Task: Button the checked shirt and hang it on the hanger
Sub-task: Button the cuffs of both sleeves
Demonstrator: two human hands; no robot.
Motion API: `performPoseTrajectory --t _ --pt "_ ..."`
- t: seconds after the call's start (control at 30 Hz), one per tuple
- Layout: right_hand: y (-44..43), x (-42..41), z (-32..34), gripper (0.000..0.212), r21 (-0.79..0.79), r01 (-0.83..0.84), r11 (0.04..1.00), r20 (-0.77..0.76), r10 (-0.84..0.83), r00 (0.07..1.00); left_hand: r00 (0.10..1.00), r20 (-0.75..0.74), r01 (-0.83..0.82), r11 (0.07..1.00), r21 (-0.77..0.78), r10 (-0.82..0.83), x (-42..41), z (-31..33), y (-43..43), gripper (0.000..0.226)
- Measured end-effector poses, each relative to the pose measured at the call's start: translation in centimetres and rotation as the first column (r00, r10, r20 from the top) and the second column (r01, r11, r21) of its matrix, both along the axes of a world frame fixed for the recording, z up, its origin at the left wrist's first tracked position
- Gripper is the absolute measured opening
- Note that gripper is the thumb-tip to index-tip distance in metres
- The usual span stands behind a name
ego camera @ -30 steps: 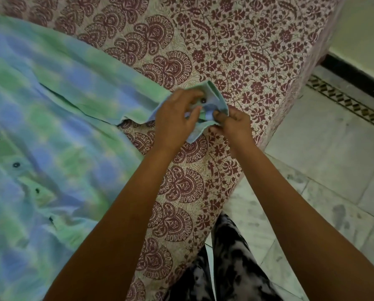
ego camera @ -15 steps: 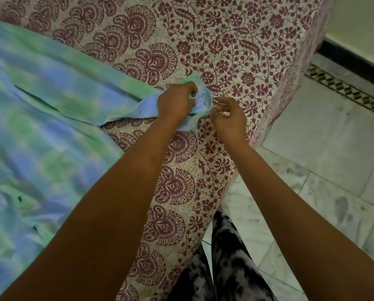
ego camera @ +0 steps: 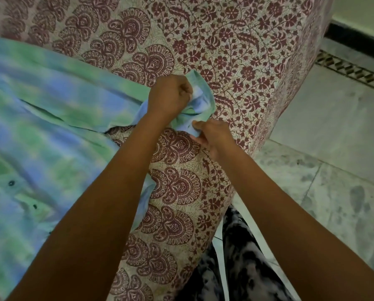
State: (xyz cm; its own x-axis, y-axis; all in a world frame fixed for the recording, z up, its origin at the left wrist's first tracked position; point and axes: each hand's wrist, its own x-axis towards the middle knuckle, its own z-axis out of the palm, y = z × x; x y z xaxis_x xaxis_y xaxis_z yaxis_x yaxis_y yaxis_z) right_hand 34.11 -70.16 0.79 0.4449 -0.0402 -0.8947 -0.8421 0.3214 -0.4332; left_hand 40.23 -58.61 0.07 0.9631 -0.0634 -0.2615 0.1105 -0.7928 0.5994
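The checked shirt [ego camera: 51, 127] is lying spread over the block-printed bedspread [ego camera: 236, 51], filling the 9 o'clock side of the view, with one sleeve reaching toward the centre. There both hands are working on its cuff [ego camera: 204, 98]. The left hand [ego camera: 168, 98] is bunching the cuff cloth in a curled fist. Just beside it, at its 5 o'clock, the right hand [ego camera: 216, 135] is pinching the cuff's lower edge between thumb and fingers. Whether the cuff button is through its hole is hidden in the folds. To do this step well, the left hand is probably best loosening its bunch so the buttonhole edge lies flat and taut, while the right is feeding the button through edge first. Dark placket buttons [ego camera: 11, 183] are showing at 9 o'clock. No hanger is in view.
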Motion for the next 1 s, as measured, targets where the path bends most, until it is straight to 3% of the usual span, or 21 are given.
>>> performPoseTrajectory --t 0.1,0.27,0.4,0.67,0.83,1.0 --pt "-0.6 -0.1 0.0 0.026 0.055 0.062 0.997 -0.004 -0.062 0.998 0.996 -0.088 -0.044 0.994 -0.096 0.035 -1.6 1.3 0.4 0.013" --pt "-0.6 -1.6 -0.1 0.011 0.124 0.112 0.986 -0.001 -0.112 0.994 0.974 -0.162 -0.194 0.956 -0.219 0.160 -4.8 1.6 0.5 0.009" --pt "0.0 -2.2 -0.3 0.009 0.113 0.176 0.978 -0.022 -0.174 0.984 0.970 -0.157 -0.215 0.956 -0.202 0.185 -6.3 1.7 0.9 0.007" --pt "1.5 -2.4 0.8 0.013 0.088 0.187 0.978 0.048 -0.191 0.980 0.963 0.085 -0.243 0.963 -0.118 0.254 -8.5 1.7 -0.4 0.016" --pt "1.3 -2.3 1.3 0.015 0.043 0.174 0.984 0.092 -0.177 0.980 0.944 0.004 -0.325 0.929 -0.177 0.331 -8.9 1.9 -0.3 0.010" --pt "1.7 -2.7 1.3 0.012 0.077 0.190 0.979 0.093 -0.197 0.976 0.922 -0.047 -0.386 0.912 -0.139 0.383 -8.8 2.1 0.0 0.009"
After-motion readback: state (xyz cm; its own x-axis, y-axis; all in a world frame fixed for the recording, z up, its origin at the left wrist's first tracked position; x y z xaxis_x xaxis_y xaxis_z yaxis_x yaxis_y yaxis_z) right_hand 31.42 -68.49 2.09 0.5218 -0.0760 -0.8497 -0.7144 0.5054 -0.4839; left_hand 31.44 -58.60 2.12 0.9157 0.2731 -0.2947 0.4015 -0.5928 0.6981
